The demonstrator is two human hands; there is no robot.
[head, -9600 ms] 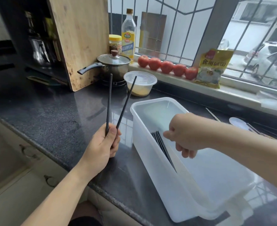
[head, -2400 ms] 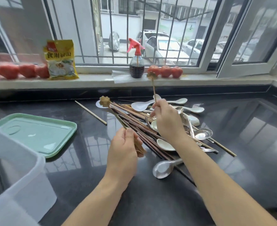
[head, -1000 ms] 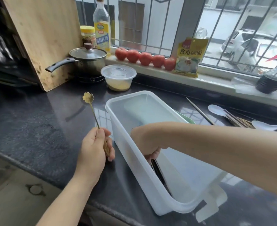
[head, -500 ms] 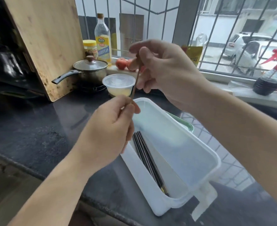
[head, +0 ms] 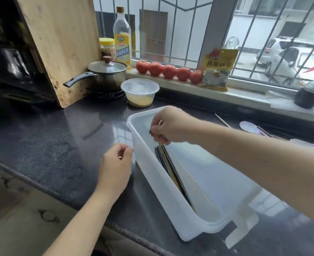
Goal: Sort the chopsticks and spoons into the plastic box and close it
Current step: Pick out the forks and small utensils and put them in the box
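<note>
Both my hands have dropped since half a second ago, when they were raised above the box passing a slim stick between them. My right hand (head: 168,127) is now down inside the far end of the plastic box (head: 172,204), fingers curled over the top ends of the chopsticks (head: 168,163); something dark shows at the fingertips, but I cannot tell whether I have hold of it. My left hand (head: 115,166) has come down to the worktop (head: 47,145) just outside the box's left wall — fingers loosely curled, holding nothing, thumb and forefinger close to the rim.

Those dark chopsticks lie bundled lengthwise along the left side of the box, 1 paler stick among them. No lid is on the box; a translucent flap hangs at its near right corner.

To the right, on the worktop behind my forearm, a white spoon (head: 248,126) and more sticks lie partly hidden. Behind the box stands a lidded clear tub (head: 140,93) with something yellowish in it, then a lidded saucepan (head: 106,73) on a burner, with a wooden cutting board (head: 60,45) leaning at the left. Along the windowsill sit a tall bottle (head: 122,40), a yellow-capped jar (head: 107,46), 5 tomatoes (head: 169,71) in a row and a yellow packet (head: 218,69).
</note>
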